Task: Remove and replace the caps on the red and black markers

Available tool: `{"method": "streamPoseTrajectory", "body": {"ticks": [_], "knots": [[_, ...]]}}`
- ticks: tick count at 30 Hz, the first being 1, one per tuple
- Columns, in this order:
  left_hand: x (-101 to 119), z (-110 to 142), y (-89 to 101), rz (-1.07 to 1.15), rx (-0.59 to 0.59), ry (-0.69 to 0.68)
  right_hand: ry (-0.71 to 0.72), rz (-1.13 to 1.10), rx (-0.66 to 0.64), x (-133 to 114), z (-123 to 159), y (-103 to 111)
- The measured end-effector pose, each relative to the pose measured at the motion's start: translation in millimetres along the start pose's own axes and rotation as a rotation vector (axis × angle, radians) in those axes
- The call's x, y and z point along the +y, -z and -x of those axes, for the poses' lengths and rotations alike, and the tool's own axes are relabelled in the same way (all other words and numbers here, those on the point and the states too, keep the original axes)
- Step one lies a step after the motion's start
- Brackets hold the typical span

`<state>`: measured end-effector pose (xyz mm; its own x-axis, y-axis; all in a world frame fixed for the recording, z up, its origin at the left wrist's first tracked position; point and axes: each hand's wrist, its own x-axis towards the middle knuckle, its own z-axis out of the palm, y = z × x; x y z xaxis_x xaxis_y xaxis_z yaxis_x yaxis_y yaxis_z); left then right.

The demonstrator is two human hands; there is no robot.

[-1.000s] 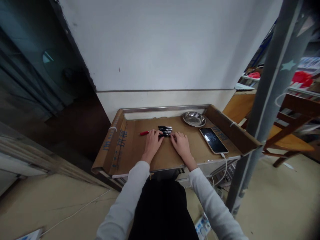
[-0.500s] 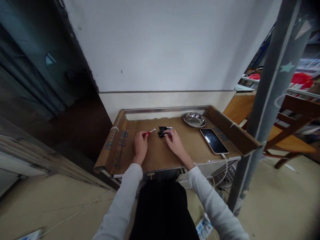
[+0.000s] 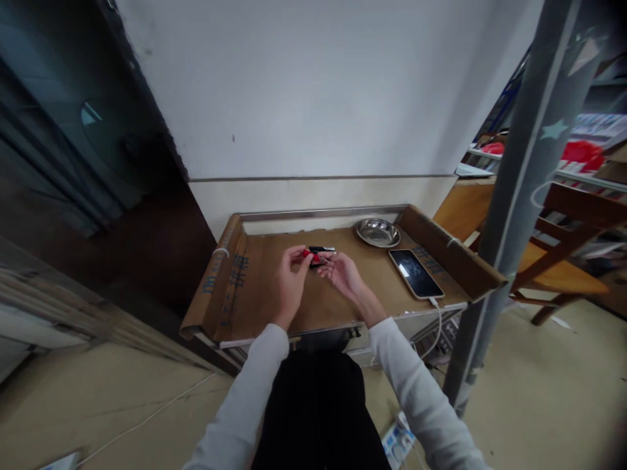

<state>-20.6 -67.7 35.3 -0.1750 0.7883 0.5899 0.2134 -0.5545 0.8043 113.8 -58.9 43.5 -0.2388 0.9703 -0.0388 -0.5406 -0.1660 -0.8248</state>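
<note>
My left hand (image 3: 292, 274) pinches a small red tool with a silver tip (image 3: 314, 256) between thumb and fingers; its exact kind is too small to make out. From the other side, my right hand (image 3: 345, 275) has its fingertips closed at the silver end. Just behind the hands, a black piece with a silver tip (image 3: 321, 249) lies on the cardboard. More black shows beneath the red tool, partly hidden by my fingers.
Brown cardboard (image 3: 264, 297) lines the small table, with raised sides left and right. A round metal dish (image 3: 378, 233) stands at the back right. Nearer lies a phone (image 3: 416, 274) with a white cable (image 3: 439, 326). A grey post (image 3: 509, 196) rises beside the right edge.
My left hand has moved right with the red tool, over the black pieces. My right hand has left the black pieces and come to the red tool's silver end.
</note>
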Motion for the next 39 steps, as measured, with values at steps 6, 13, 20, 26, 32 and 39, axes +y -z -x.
{"method": "streamPoseTrajectory", "body": {"ticks": [6,13,20,26,32,39], "knots": [[-4.2,3.7,-0.9,-0.202,-0.172,-0.128,-0.099,-0.046,0.014,8.4,-3.9,9.7],[-20.0,-4.5,1.2,0.122,0.043,0.112,-0.067,-0.040,-0.043,7.8,0.0,35.9],[-48.6,-0.4,8.0,0.114,-0.136,0.254,0.150,0.329,0.166,7.7,-2.7,61.4],[-44.6,8.7,-0.8,-0.294,-0.533,-0.008,0.544,0.876,0.125,12.5,1.7,58.2],[-43.9,4.2,-3.5,-0.604,-0.481,-0.203,0.651,1.462,-0.026,14.0,5.9,51.1],[-29.6,10.3,-2.2,-0.561,-0.549,-0.296,0.605,1.733,0.175,8.4,24.7,49.7]]}}
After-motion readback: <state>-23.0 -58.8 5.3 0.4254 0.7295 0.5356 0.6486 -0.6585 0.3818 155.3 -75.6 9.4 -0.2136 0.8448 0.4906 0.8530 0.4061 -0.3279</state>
